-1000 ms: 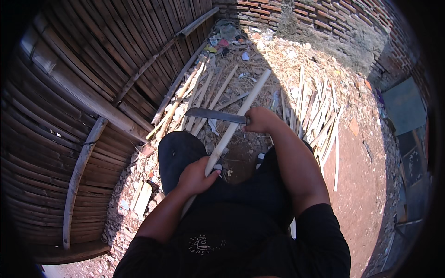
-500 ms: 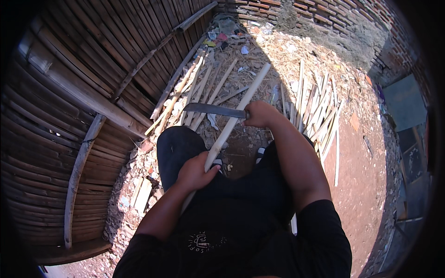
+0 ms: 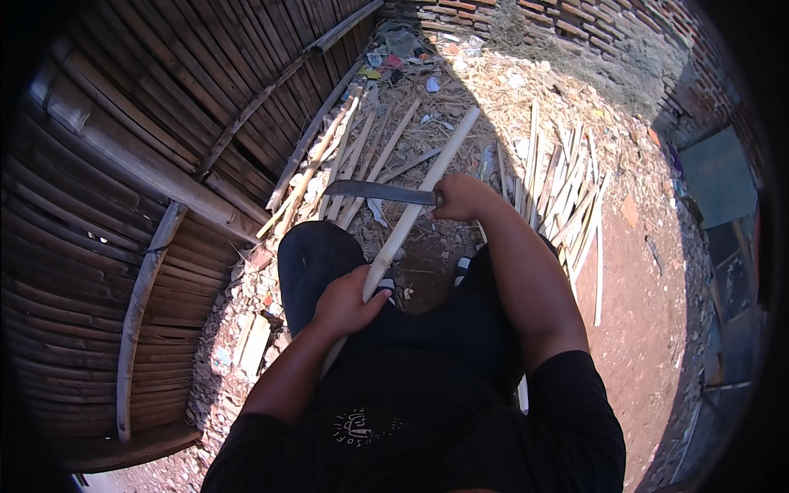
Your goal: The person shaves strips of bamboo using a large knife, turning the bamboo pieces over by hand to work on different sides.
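Pale wood strip (image 3: 405, 226) slants up and away from the lap (image 3: 419, 337), lower end mostly hidden behind left hand (image 3: 352, 302) and left forearm (image 3: 288, 371). Long knife (image 3: 378, 191) lies across it; edge contact hard to tell. Grip end covered by right hand (image 3: 460, 199), fingers curled round it. Left fingers wrap the strip, fingertips unseen. Right arm (image 3: 534, 279) reaches forward, left forearm angles inward.
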A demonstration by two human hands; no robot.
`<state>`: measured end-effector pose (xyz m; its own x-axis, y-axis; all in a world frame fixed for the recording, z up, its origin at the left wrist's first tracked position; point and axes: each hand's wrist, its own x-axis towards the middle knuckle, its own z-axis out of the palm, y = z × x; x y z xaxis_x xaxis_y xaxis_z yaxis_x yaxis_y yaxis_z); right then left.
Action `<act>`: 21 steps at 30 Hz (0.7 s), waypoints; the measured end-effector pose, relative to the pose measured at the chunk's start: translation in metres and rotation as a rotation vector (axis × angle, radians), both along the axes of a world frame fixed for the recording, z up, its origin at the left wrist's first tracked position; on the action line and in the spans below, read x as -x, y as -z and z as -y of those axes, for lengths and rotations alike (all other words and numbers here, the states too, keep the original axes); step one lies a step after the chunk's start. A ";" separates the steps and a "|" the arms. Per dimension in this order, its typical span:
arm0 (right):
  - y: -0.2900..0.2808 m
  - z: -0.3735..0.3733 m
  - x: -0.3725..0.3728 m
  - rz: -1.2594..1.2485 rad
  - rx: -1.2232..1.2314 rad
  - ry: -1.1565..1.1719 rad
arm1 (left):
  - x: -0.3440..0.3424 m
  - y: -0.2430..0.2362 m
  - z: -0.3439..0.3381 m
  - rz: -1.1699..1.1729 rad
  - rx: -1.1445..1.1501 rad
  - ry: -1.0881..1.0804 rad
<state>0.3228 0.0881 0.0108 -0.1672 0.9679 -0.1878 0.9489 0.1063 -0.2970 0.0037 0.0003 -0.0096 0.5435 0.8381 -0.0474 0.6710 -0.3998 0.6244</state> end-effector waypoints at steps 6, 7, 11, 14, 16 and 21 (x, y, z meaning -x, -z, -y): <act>-0.007 0.000 -0.001 -0.023 -0.007 -0.024 | 0.002 0.002 -0.001 0.044 0.006 0.004; -0.005 0.000 -0.002 -0.019 -0.018 -0.030 | 0.002 0.002 -0.002 0.049 0.008 0.005; -0.011 0.000 -0.001 -0.053 -0.011 -0.054 | 0.003 -0.001 -0.002 0.056 0.036 -0.011; -0.015 -0.001 -0.004 0.005 0.007 0.037 | 0.003 -0.005 -0.002 0.084 0.091 -0.026; -0.013 -0.002 -0.009 0.011 -0.005 0.028 | 0.002 -0.006 -0.002 0.084 0.079 -0.024; -0.009 0.000 -0.002 -0.023 -0.012 -0.063 | 0.002 -0.007 -0.002 0.053 0.086 -0.026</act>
<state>0.3244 0.0878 0.0198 -0.2319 0.9575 -0.1716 0.9333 0.1693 -0.3167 0.0019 0.0022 -0.0024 0.5250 0.8462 -0.0914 0.6460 -0.3263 0.6901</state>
